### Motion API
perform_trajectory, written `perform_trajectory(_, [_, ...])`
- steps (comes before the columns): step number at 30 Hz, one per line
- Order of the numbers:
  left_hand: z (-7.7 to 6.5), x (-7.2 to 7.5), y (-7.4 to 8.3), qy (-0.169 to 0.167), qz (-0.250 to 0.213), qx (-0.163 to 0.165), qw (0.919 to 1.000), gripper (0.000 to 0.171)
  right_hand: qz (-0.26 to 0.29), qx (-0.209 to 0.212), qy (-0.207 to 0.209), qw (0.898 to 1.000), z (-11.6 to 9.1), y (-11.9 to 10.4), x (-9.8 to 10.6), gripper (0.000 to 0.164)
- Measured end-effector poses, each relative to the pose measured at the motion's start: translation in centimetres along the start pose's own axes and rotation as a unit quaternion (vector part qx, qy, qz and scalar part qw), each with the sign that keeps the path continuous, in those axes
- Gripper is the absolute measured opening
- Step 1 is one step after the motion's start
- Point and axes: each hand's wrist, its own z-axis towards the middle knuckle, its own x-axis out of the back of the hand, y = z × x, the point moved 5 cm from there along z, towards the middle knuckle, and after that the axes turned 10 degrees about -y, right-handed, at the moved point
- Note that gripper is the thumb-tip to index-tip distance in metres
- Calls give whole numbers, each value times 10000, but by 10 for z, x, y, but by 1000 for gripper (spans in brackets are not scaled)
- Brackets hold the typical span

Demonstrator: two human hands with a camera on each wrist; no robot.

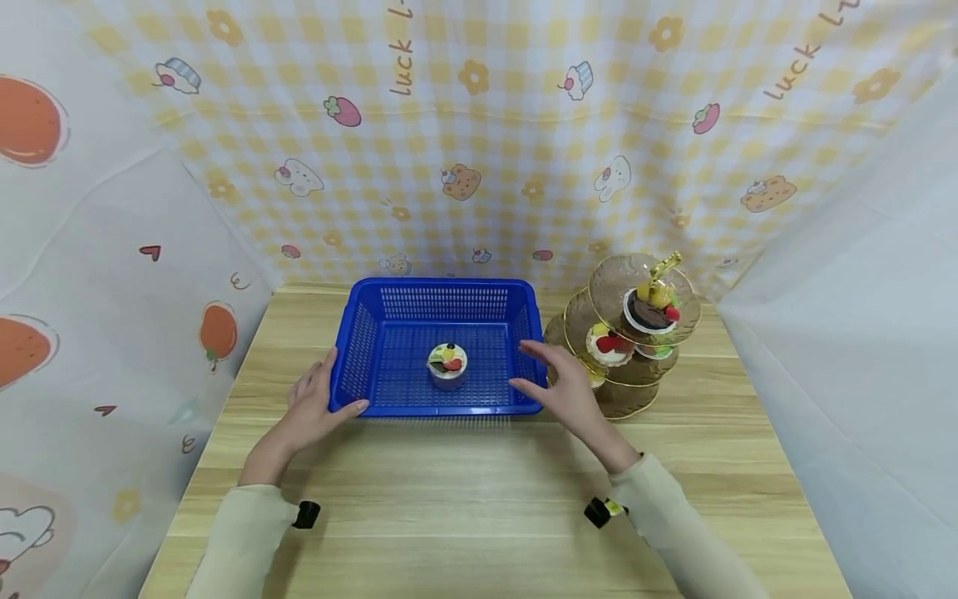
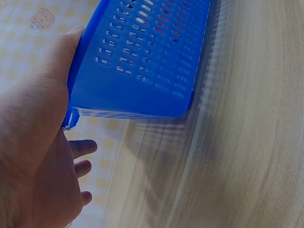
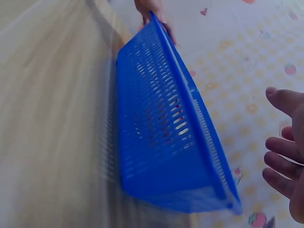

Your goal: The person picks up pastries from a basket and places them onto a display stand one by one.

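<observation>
A blue plastic basket (image 1: 449, 410) with slotted walls rests on the wooden table. Inside it stands a small fruit-topped cake (image 1: 447, 373) in a pale cup. My left hand (image 1: 310, 409) grips the basket's left end; in the left wrist view the thumb (image 2: 71, 42) lies along the rim and the other fingers reach past its outer side. Over the basket's right end is my right hand (image 1: 566, 391), thumb and fingers spread and holding nothing. The right wrist view shows this hand (image 3: 289, 142) apart from the basket rim (image 3: 202, 118).
A three-tier stand (image 1: 609, 293) with gold rims stands right of the basket, close behind my right hand. Its tiers carry a chocolate fruit cake (image 1: 648, 316), a fruit tart (image 1: 608, 348) and other pastries. Behind the table (image 1: 449, 516) hangs a yellow checked curtain (image 1: 509, 141).
</observation>
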Motion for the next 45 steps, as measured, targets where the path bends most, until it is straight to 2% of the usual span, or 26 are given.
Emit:
perform_trajectory(5, [0, 1, 0, 7, 11, -6, 10000, 111, -533, 227, -733, 9956, 33, -9, -10, 65])
perform_trajectory(11, [-1, 2, 2, -12, -32, 19, 10000, 112, -879, 393, -1636, 9818, 67, -10, -28, 75])
perform_trajectory(20, [-3, 1, -1, -31, -69, 32, 10000, 112, -1226, 484, -3031, 9438, 96, -11, -63, 84])
perform_trajectory(24, [-2, 0, -1, -17, -53, 27, 10000, 112, -1378, 458, -3560, 9232, 105, -10, -76, 87])
perform_trajectory(39, [-2, 1, 2, -12, -28, -2, 10000, 111, -1802, 361, -4852, 8549, 134, -5, -99, 88])
perform_trajectory(45, [-2, 1, 2, 30, -33, -22, 10000, 111, -1523, 275, -5068, 8481, 142, 2, -105, 89])
